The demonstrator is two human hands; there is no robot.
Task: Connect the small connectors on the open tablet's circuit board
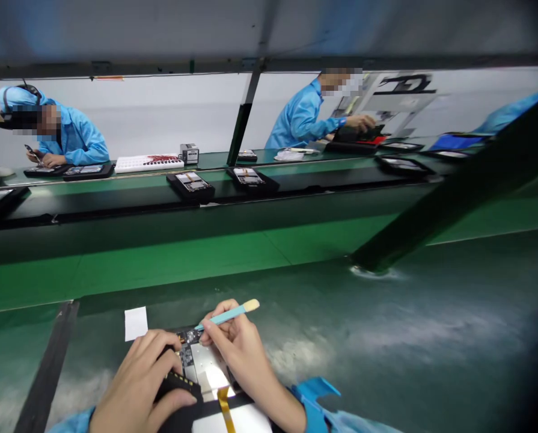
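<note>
My left hand [137, 385] rests on an opened electronic device [208, 376] at the near edge of the green bench, its fingers curled over the device's dark left side and top circuit area. The device shows a silver plate, a circuit board and a yellow flex strip. In my right hand [241, 355] I pinch a light blue tool with a cream tip [230, 313]; its lower end touches the device's upper circuit area. A small white paper square [136, 323] lies just left of the device.
A conveyor behind the bench carries black trays with devices [191, 184] [250, 178] [404, 165]. A dark slanted post [435, 216] stands at right. Across the belt sit two people in blue coats [70, 135] [305, 117]. A white rack [149, 162] lies on the far bench.
</note>
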